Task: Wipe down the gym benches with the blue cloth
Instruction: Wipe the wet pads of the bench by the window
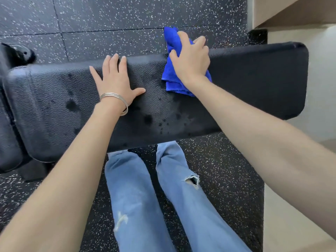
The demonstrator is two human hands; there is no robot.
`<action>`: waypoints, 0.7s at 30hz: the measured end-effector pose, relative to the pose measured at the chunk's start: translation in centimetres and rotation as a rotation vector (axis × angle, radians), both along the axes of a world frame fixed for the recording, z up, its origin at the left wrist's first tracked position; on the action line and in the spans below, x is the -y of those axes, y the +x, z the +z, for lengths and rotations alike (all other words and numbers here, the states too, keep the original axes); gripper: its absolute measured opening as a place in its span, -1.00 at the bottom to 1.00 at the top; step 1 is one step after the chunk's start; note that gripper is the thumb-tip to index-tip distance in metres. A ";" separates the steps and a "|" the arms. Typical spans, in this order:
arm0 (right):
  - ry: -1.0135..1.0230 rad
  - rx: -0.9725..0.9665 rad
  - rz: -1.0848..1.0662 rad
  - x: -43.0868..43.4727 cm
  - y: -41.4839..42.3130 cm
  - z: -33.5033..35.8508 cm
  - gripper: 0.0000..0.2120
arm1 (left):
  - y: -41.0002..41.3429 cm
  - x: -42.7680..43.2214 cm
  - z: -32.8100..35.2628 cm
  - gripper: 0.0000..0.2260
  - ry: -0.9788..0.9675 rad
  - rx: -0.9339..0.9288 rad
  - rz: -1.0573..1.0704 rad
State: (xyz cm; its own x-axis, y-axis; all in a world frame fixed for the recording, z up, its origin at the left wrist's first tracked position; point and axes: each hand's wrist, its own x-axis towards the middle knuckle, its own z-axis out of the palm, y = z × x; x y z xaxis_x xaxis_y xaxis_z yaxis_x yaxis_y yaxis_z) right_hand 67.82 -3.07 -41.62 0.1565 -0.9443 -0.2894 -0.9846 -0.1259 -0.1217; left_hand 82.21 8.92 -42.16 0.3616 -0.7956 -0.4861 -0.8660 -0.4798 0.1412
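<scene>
- My right hand (190,60) sits on top of the blue cloth (174,84) at about 1 o'clock in my view. Its fingers are curled over the bunched fabric and press it onto the bench pad (254,79).
- My left hand (116,82) lies flat and spread on the pad at about 11 o'clock, holding nothing. The fingertips reach the far edge and the thumb points towards the cloth. Thin bangles (116,100) ring the wrist.
- The cloth is crumpled rather than folded flat. Part of it lies on the pad under my palm, and part sticks out past the far edge at 12 o'clock of the hand.
- I judge the cloth soft, light and limp, so it would bunch up and slip out from under a flat palm. It is best held as now, with fingers hooked over a wad of it and the palm bearing down.
- The pad looks firm, with a pebbled, vinyl-like skin. I expect it is stiff enough to take hard pressure, with my flat hand bracing it.
- Dark wet spots (71,105) dot the pad from 8 o'clock round to 5 o'clock of the left hand. Wet vinyl is likely slick, so the cloth should glide easily there.
- A second pad (7,142) adjoins at 9 o'clock of the view. The speckled floor (109,15) lies beyond at 12 o'clock, and my jeans (136,197) are at 6 o'clock.
</scene>
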 end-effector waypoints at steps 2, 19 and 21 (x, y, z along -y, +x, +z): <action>0.009 0.047 0.056 -2.1 1.8 -0.1 -0.54 | 0.7 0.0 0.1 -0.14 -0.015 -0.012 -0.026; -0.095 0.166 -0.364 -6.1 -7.0 -0.1 -0.51 | 3.4 -2.2 1.5 0.19 0.214 -0.021 -0.230; -0.150 0.122 -0.438 -7.1 -5.0 -0.4 -0.51 | 3.1 -2.2 1.4 0.22 0.219 -0.014 -0.231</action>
State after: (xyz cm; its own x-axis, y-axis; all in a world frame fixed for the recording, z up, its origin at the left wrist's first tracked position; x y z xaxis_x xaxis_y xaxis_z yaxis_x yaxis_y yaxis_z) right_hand 62.86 4.02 -42.07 -0.2414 -0.9588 -0.1496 -0.9283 0.2730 -0.2524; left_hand 85.27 11.08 -40.79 0.1760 -0.7316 -0.6587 -0.9542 -0.2912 0.0684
